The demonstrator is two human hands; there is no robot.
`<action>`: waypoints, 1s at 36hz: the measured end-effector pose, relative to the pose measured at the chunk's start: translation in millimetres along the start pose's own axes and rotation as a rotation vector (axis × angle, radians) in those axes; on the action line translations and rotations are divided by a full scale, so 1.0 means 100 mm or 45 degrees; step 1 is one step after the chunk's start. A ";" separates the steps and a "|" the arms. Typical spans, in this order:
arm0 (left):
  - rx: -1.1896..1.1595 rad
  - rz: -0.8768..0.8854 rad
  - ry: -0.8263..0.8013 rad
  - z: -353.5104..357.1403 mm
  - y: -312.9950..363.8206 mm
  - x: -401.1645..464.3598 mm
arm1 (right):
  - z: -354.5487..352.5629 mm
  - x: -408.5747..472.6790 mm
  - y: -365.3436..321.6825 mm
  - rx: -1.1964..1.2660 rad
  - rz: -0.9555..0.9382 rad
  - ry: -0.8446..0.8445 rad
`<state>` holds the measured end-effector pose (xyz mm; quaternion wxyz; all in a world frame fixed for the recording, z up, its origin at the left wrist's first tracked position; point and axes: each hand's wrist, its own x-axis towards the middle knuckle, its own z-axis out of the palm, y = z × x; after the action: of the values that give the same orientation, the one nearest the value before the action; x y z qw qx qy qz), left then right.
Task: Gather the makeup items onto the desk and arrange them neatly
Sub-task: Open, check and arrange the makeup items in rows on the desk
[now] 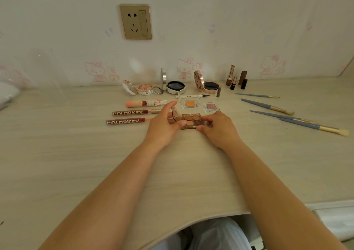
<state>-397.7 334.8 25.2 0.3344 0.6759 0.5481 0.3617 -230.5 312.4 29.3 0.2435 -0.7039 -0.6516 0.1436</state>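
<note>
Desk (76,154) under makeup, perhaps brushes (268,107)

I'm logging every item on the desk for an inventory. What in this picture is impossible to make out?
- Brown eyeshadow palette with hexagonal pans: head view; left hand and right hand cover both ends.
- Near red COLORKEY lip gloss tube: applicator end hidden behind left hand.
- White eyeliner pen: lettering too small to read.
- Pale object at the left edge: cut off, blurred.

4 brushes (287,113) lie right of palette (192,122) (2 tubes (127,116) left).
</note>
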 end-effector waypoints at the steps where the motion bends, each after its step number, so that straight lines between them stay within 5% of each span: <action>1: 0.004 0.001 0.010 0.01 -0.01 0.00 | 0.00 0.00 0.00 -0.005 0.000 0.007; 17: 0.066 -0.011 0.121 0.07 0.12 -0.19 | 0.02 -0.06 -0.02 0.138 0.005 0.170; 23: 0.126 -0.002 0.393 -0.11 0.01 -0.40 | 0.15 -0.19 -0.29 0.181 -0.356 0.478; 29: 0.350 -0.017 0.478 -0.69 -0.24 -0.59 | 0.51 -0.25 -0.93 0.184 -0.690 0.360; 36: 0.465 -0.121 0.647 -1.60 -0.63 -0.81 | 1.13 -0.27 -1.90 0.511 -0.729 0.038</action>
<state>-577.5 275.3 44.6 0.0763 0.5866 0.7009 0.3986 -453.2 309.1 31.9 0.4169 -0.4328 -0.7778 0.1843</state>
